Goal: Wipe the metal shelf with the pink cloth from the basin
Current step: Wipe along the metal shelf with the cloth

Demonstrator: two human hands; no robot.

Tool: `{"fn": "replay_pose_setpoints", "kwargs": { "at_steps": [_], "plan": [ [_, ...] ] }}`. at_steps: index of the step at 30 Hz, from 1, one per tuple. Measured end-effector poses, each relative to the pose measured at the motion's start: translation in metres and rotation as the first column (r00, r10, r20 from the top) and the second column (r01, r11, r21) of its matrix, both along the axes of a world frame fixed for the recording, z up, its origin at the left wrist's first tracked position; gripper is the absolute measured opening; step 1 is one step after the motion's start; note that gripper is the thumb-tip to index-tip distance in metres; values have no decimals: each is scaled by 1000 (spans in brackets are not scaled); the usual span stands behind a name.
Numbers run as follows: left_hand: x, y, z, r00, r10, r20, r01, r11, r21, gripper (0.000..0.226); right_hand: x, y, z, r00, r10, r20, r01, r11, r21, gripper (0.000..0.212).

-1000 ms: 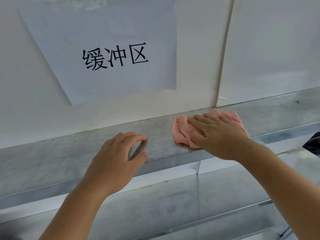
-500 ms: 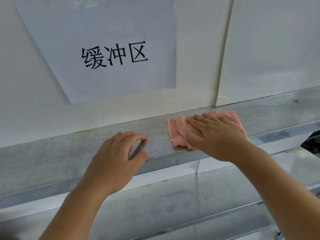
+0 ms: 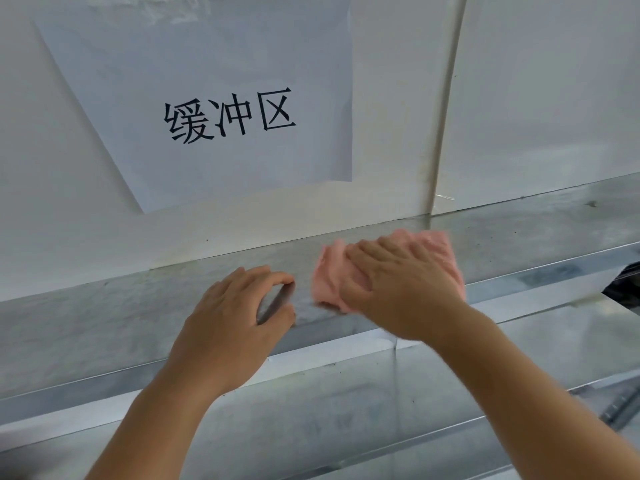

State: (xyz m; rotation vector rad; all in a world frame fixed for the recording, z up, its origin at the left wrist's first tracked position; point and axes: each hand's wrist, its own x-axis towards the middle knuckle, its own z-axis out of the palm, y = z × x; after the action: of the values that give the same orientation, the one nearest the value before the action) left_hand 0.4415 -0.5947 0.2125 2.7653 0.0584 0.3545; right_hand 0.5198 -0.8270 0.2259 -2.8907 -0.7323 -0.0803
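Observation:
The metal shelf [image 3: 104, 323] runs across the view as a narrow grey galvanised board against a white wall. A crumpled pink cloth [image 3: 329, 275] lies on its top, right of centre. My right hand [image 3: 398, 289] presses flat on the cloth, covering most of it; pink shows at its left and far right edges. My left hand [image 3: 232, 323] rests on the shelf's front edge just left of the cloth, fingers curled, thumb apart, holding nothing. A small gap separates the two hands. No basin is in view.
A white paper sign [image 3: 214, 109] with black characters hangs on the wall above the shelf. A vertical white strip [image 3: 445, 109] splits the wall panels. A lower metal shelf [image 3: 346, 417] lies beneath, and something dark [image 3: 623, 285] sits at the right edge.
My right hand has slid the pink cloth leftward along the shelf, closing the gap to my left hand. The left hand has stayed in place.

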Motion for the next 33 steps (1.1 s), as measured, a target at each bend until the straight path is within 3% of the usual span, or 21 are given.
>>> {"fn": "replay_pose_setpoints", "kwargs": {
  "at_steps": [4, 7, 10, 13, 16, 22, 29, 33],
  "plan": [
    [0, -1, 1, 1000, -9, -10, 9, 1000, 2, 48, -11, 20, -6, 991, 132, 22, -134, 987, 86, 77],
    [0, 1, 3, 1000, -23, -17, 23, 1000, -8, 43, 8, -3, -5, 998, 67, 3, -67, 995, 80, 93],
    [1, 4, 4, 999, -27, -22, 27, 999, -31, 43, 12, -9, -2, 1000, -2, -8, 2, 999, 43, 83],
    [1, 4, 4, 999, -29, -26, 28, 999, -21, 44, -10, 17, -5, 998, 57, 35, -59, 996, 61, 72],
    [0, 4, 5, 999, -23, -45, 21, 999, -27, 48, -25, 33, -11, 989, 114, 95, -122, 988, 89, 84],
    [-5, 8, 8, 997, -46, -60, 45, 999, -22, 40, -15, 17, -12, 994, 76, 76, -81, 995, 64, 91],
    [-22, 50, 9, 997, 0, -82, 1, 1000, 3, 45, -45, 79, -12, 989, 101, 111, -109, 991, 71, 93],
    [-33, 70, 10, 996, -4, -90, 4, 1000, 4, 46, -36, 64, -9, 994, 41, 97, -45, 998, 46, 92]
  ]
}}
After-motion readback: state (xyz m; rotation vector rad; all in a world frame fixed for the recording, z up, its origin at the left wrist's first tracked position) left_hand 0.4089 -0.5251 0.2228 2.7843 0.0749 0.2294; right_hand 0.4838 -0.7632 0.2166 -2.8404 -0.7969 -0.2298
